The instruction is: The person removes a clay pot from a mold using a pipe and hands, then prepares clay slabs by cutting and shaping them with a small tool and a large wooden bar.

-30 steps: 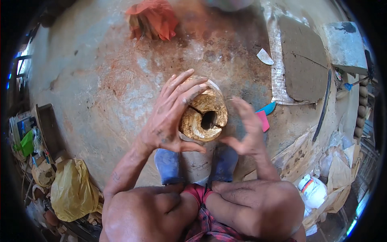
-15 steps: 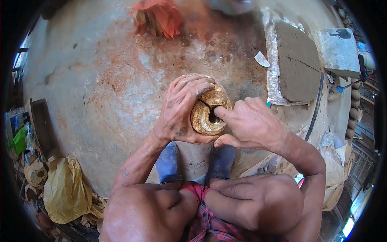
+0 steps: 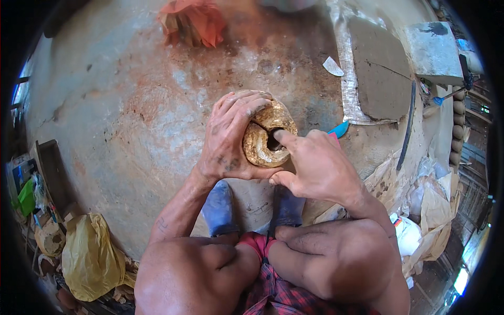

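While the left hand (image 3: 228, 139) grasps a brown, crusted round block (image 3: 260, 149) around its left side, thumb along the near rim, the right hand (image 3: 320, 168) has its index finger in the central hole, thumb near the left one; whether this hand pinches the wall or only probes, I cannot tell. The block is in front of the person, above the near middle of the floor (image 3: 126, 173); what supports it underneath is hidden. The step in hand looks like working at the hole from inside, and I judge that the next move calls for a steady left grip and care around the split running out from the hole. Counted: one round block, two blue shoes (image 3: 219, 210) below it, one grey slab (image 3: 378, 68) on one pale sheet (image 3: 353, 94) toward the floor's far right corner, one white shard (image 3: 332, 66) left of the sheet, one teal piece (image 3: 339, 129) just beyond the right hand, one red cloth (image 3: 202, 23) toward the floor's far edge, and one yellow bag (image 3: 94, 257) by its near left corner.
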`<state>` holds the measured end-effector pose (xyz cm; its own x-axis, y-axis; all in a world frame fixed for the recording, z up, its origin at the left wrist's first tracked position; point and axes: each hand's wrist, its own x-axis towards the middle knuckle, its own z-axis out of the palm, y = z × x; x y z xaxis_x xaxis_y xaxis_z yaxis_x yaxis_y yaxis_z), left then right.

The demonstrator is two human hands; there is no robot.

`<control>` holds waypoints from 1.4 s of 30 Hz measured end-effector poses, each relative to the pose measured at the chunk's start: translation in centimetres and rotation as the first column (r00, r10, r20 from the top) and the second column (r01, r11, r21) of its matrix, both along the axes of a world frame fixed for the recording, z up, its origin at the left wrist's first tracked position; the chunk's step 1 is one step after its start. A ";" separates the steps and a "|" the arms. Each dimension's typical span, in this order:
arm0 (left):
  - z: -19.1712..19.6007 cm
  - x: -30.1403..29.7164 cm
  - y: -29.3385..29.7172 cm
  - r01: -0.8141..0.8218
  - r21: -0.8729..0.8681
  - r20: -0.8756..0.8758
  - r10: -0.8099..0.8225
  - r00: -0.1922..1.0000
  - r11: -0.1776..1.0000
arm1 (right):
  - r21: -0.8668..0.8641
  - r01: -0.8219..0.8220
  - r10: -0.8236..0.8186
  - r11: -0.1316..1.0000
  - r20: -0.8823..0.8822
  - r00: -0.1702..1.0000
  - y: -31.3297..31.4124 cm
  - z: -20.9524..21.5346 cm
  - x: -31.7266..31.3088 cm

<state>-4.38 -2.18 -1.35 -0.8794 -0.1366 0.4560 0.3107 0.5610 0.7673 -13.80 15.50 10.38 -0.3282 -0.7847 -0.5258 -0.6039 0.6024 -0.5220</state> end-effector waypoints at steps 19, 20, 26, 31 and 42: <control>-1.7 0.2 0.0 0.027 0.059 0.059 -0.031 0.998 0.998 | -0.021 0.477 -0.444 0.879 0.329 0.833 -0.7 -0.6 0.9; -1.7 0.1 0.2 0.034 0.060 0.064 -0.038 0.997 0.998 | -0.018 0.483 -0.450 0.875 0.333 0.828 -0.6 -1.0 1.2; -0.5 0.0 0.6 0.004 0.061 0.081 -0.009 0.997 0.998 | -0.213 0.467 -0.357 0.858 0.407 0.841 0.3 -2.5 2.1; -0.7 0.6 -0.1 -0.003 0.069 0.108 -0.005 0.994 0.998 | -0.233 0.292 -0.261 0.928 0.152 0.953 0.6 -1.8 1.1; 0.8 0.6 0.2 0.116 0.075 0.001 -0.116 0.993 0.990 | -0.433 0.512 -0.475 0.742 0.199 0.857 4.3 0.2 -1.7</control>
<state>-3.77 -1.93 -0.57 -0.8938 -0.0669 0.4434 0.3661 0.4622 0.8077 -15.48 19.77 10.53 -0.7135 -0.6751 -0.1874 -0.2398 0.4867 -0.8400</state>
